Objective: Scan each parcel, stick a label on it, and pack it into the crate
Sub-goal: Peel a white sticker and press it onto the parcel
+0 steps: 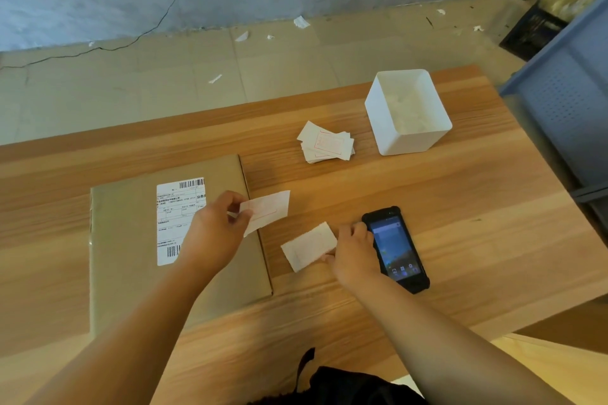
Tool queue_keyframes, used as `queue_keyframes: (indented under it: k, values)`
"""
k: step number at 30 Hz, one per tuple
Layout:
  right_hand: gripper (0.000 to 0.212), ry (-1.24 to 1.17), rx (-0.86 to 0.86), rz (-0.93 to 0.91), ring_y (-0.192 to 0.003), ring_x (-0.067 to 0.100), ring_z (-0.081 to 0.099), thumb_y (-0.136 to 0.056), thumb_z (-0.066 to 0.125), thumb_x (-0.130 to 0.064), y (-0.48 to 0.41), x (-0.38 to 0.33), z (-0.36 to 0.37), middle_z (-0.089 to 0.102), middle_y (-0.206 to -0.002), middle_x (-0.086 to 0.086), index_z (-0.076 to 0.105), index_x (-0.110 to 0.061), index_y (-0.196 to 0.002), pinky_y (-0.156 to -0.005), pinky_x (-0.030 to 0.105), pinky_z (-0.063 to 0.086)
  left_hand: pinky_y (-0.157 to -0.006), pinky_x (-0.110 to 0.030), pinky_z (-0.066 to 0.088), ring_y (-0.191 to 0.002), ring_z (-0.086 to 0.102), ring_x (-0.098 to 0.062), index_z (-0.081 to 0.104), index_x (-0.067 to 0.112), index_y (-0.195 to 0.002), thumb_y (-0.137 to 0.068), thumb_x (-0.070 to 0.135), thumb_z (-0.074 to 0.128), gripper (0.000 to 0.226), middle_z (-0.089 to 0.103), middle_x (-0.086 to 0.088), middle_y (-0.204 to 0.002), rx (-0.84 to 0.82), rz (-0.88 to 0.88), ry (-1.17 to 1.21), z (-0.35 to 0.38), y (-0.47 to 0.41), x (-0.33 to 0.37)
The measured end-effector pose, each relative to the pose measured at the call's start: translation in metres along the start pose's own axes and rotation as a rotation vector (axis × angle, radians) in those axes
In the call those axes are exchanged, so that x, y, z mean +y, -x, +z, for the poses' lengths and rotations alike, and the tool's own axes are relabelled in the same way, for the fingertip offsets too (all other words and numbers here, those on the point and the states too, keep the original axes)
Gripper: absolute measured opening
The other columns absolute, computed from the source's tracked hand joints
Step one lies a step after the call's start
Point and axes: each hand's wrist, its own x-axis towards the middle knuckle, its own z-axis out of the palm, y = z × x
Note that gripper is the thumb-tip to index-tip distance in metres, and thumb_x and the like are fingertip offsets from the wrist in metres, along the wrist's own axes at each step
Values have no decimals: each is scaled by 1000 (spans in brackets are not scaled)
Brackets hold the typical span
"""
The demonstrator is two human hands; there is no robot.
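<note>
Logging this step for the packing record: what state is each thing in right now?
Parcel: closed, flat on table, shipping sticker on top.
Label: pinched by left hand over parcel's edge, not yet stuck.
Paper piece: pinched by right hand, probably backing.
Scanner: lying on table, screen lit.
Label stack: loose, fanned out.
White bin: open, white scraps inside.

1 head camera — near, looking forward-down over the table (pixel 460 207).
</note>
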Motion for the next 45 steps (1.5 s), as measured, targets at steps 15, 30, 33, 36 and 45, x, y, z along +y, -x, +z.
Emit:
queue_keyframes:
  k: [15, 30, 33, 36, 45]
  values:
    - [58, -26, -137, 49, -118, 28, 41, -85, 67, -37, -25, -21, -13, 39, -132, 13, 45, -6, -130, -92, 38, 45, -52, -12, 39, -75, 56, 3, 55, 33, -95, -90, 25, 57, 10, 57, 16, -84, -1, -43, 22, 1, -7, -1]
    - [29, -932, 30, 208, -76, 11, 65, -91, 59, -9, -113, -32, -88, 66, -90, -1, 57, -13, -119, -59, 25, 55, -55, -20, 44, -74, 57, -2, 56, 33, -91, -90, 25, 57, 9, 60, 17, -82, 87, -82, 58, -6, -30, 3]
    - [33, -854, 66, 225, -87, 17, 66, -90, 62, -8, -143, -43, -104, 67, -101, 3, 57, -6, -122, -64, 27, 57, -59, -25, 51, -75, 58, -3, 54, 36, -89, -90, 26, 57, 11, 60, 15, -83, 90, -79, 50, -8, -35, 4]
    - [40, -567, 105, 234, -105, 28, 62, -88, 64, -10, -165, -47, -107, 62, -124, 12, 55, -4, -126, -80, 35, 56, -61, -27, 52, -75, 57, -3, 52, 39, -88, -90, 26, 57, 14, 60, 14, -82, 82, -87, 40, -8, -38, 6]
    - [53, -210, 234, 226, -104, 31, 59, -89, 65, -24, -156, -34, -101, 40, -130, 16, 38, -4, -130, -80, 40, 55, -55, -17, 42, -74, 57, -2, 57, 32, -92, -90, 25, 58, 8, 61, 16, -81, 81, -105, 50, -7, -37, 5]
